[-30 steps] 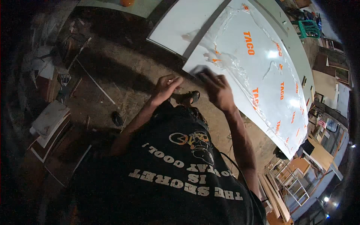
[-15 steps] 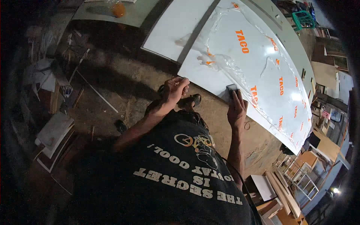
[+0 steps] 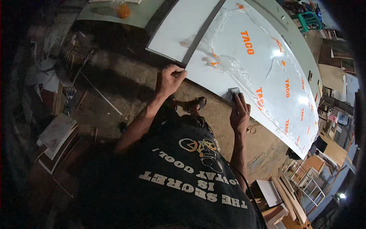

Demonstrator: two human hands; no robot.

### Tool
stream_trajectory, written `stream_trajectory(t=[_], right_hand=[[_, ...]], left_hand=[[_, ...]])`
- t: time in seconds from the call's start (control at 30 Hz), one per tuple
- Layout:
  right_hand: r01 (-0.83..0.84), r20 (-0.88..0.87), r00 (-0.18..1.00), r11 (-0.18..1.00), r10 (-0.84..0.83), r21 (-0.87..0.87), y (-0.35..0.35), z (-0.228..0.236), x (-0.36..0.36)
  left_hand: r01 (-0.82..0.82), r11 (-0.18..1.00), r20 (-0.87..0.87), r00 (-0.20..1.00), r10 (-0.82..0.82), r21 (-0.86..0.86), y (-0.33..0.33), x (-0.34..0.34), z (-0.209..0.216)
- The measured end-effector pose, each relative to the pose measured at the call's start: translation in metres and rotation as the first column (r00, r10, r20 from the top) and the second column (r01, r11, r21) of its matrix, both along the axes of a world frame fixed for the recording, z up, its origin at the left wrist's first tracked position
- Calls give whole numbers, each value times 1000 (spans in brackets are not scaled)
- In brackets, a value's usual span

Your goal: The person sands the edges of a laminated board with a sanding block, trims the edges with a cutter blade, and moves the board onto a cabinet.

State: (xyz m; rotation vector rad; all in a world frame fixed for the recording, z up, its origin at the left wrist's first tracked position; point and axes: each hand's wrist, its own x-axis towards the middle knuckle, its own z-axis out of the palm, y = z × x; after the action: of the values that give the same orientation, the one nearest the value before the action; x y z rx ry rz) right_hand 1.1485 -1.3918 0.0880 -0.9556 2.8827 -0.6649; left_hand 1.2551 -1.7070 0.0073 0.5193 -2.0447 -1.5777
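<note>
A white panel (image 3: 204, 74), partly covered by clear plastic film (image 3: 267, 70) with orange print, lies on the work surface in front of me. My right hand (image 3: 240, 115) grips a small dark grey block (image 3: 233, 92) and rests it on the panel's near edge, beside the loose margin of the film. At the panel's near left corner is my left hand (image 3: 170, 81), its fingers curled in and the thumb and forefinger together right at the corner. Whether it pinches the corner or some small thing is hidden.
Another white panel (image 3: 173, 32) lies to the left, with a dark gap between the two. An orange-filled clear container (image 3: 123, 11) stands at the far left. Boards (image 3: 284, 198) and a light frame (image 3: 314, 191) lean at right; offcuts (image 3: 59, 131) lie at left.
My left hand has moved up and slightly left, from off the panel's edge to its corner. My right hand with the grey block has stayed nearly in place.
</note>
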Motion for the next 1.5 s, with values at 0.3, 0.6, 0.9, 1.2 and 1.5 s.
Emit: stream_trajectory(t=[0.3, 0.6, 0.9, 1.2, 1.5], right_hand=[[-55, 47, 997, 998, 56, -20, -33, 9, 14], [-257, 79, 964, 965, 253, 51, -95, 26, 35], [46, 108, 994, 988, -30, -146, 12, 12, 35], [826, 379, 563, 483, -735, -291, 197, -38, 141], [887, 552, -181, 108, -814, 450, 313, -202, 351]], left_hand=[[-66, 943, 64, 997, 47, 326, -29, -1, 3], [115, 993, -1, 993, -115, 38, -12, -4, -7], [306, 649, 179, 950, -255, -697, 13, -27, 48], [678, 172, 528, 685, -503, -715, 131, -83, 42], [735, -65, 573, 466, -674, -675, 308, -169, 62]])
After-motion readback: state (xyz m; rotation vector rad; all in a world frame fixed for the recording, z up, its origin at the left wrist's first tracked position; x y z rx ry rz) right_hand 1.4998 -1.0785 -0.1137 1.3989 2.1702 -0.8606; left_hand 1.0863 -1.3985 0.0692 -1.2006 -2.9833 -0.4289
